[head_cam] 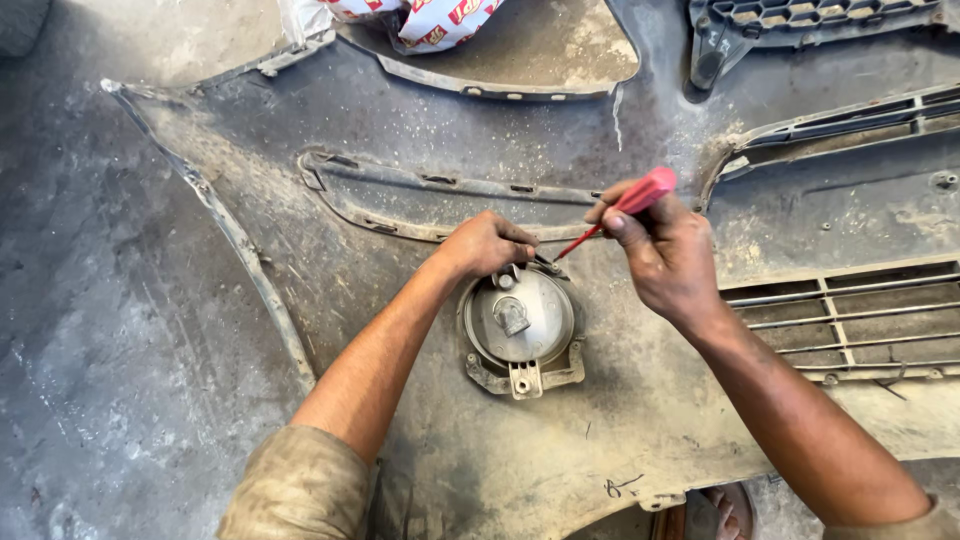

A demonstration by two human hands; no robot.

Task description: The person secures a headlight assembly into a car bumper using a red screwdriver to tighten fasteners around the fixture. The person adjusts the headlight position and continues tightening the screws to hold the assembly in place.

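Note:
A dusty grey car bumper (pixel 380 120) lies inside-up on the floor. A round fog-lamp housing (pixel 518 320) with a bracket sits in it at the centre. My left hand (pixel 485 243) rests fisted on the lamp's upper edge, pressing on its top mount. My right hand (pixel 660 250) grips a red-handled screwdriver (pixel 628 205). Its thin shaft slants down-left, and the tip meets the mount right beside my left hand's fingers.
A slatted grille opening (pixel 850 320) runs along the bumper to the right. Another black grille part (pixel 800 20) lies at the top right. A red and white bag (pixel 430 20) sits at the top. Bare concrete floor (pixel 90 330) spreads to the left.

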